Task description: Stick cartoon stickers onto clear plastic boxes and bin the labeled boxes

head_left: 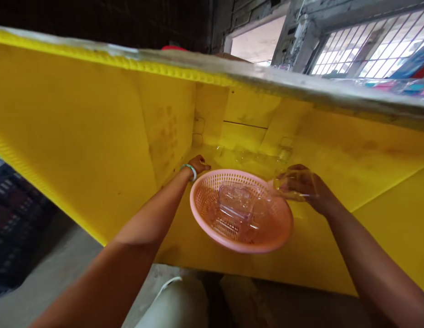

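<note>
A pink plastic basket [212, 225] tilts inside a big yellow corrugated bin [105, 136]. My left hand [199, 164] grips the basket's far left rim; a pale green bangle sits on that wrist. Clear plastic pieces [236, 202] lie in the basket. My right hand [302, 184] is closed on a clear plastic piece [283, 187] at the basket's right rim. More clear plastic pieces [252, 157] lie on the bin's floor behind the basket.
The bin's grey-edged rim [266, 79] runs across the top of the view. A barred window [372, 45] lies beyond at upper right. Concrete floor [61, 269] and dark goods [13, 214] show at lower left. My knee [177, 305] is below the bin.
</note>
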`<state>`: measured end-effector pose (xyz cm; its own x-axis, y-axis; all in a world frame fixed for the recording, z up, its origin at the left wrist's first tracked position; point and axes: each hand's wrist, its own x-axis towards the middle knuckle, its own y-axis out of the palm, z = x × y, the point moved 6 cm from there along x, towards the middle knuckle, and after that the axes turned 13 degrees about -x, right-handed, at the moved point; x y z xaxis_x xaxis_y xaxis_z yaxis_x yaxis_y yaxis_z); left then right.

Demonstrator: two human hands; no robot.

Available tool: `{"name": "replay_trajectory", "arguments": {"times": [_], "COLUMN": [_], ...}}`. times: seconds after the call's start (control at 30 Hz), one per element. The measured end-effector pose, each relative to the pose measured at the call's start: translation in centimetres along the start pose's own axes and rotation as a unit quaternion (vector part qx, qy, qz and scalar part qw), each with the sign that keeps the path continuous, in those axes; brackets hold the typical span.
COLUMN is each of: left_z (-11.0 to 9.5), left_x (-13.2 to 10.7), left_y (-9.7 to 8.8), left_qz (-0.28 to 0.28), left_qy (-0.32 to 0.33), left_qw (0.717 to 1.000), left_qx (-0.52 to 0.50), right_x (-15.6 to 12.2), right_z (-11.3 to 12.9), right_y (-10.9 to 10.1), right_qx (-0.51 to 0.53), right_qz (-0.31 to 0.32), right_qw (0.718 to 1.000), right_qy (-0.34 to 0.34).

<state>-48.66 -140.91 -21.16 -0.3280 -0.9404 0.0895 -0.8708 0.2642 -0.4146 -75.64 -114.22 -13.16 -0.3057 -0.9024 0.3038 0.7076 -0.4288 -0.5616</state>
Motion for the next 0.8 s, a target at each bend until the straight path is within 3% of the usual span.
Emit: {"name": "replay_trajectory", "arguments": {"times": [0.07,0.17,0.27,0.33,0.4,0.47,0.53,0.6,0.67,0.73,0.8], "left_z": [-1.1,-4.2,-7.1,-8.0,-7.8,-7.0,-6.0,-5.1,-4.5,-4.5,-5.1], "left_x": [-1.4,-4.8,-9.3,-12.0,-13.8,-14.4,-14.3,-13.9,-13.6,-13.8,-14.2], "left_y": [-1.9,-4.6,-5.6,-5.3,-4.6,-3.9,-3.7,-3.4,-2.5,-1.3,-0.2], "left_qz": [-0.059,-0.137,-0.144,-0.128,-0.107,-0.091,-0.09,-0.075,-0.02,0.039,0.088], "left_qy": [0.0,0.042,0.113,0.157,0.182,0.189,0.182,0.148,0.089,0.049,0.037], "left_qw": [0.998,0.984,0.971,0.969,0.974,0.977,0.979,0.985,0.986,0.969,0.95], "left_qx": [-0.032,-0.103,-0.155,-0.143,-0.083,-0.02,-0.005,-0.051,-0.14,-0.24,-0.299], "right_x": [-2.1,-3.8,-4.0,-3.6,-3.3,-3.5,-4.1,-4.8,-5.6,-6.1,-6.4], "right_z": [1.4,3.4,4.8,4.8,4.2,3.1,1.9,0.6,-0.7,-1.9,-3.1], "right_y": [1.9,3.8,4.9,4.8,4.4,4.3,4.5,4.8,5.4,5.5,4.1], "right_qx": [-0.014,-0.096,-0.215,-0.265,-0.241,-0.153,-0.072,-0.039,-0.018,0.019,0.053], "right_qz": [0.02,-0.037,-0.043,-0.012,0.035,0.079,0.075,0.028,0.007,0.017,0.015], "right_qw": [1.0,0.99,0.958,0.945,0.959,0.983,0.995,0.996,0.991,0.985,0.978], "right_qy": [-0.017,-0.101,-0.187,-0.189,-0.142,-0.067,0.012,0.081,0.134,0.173,0.2]}}
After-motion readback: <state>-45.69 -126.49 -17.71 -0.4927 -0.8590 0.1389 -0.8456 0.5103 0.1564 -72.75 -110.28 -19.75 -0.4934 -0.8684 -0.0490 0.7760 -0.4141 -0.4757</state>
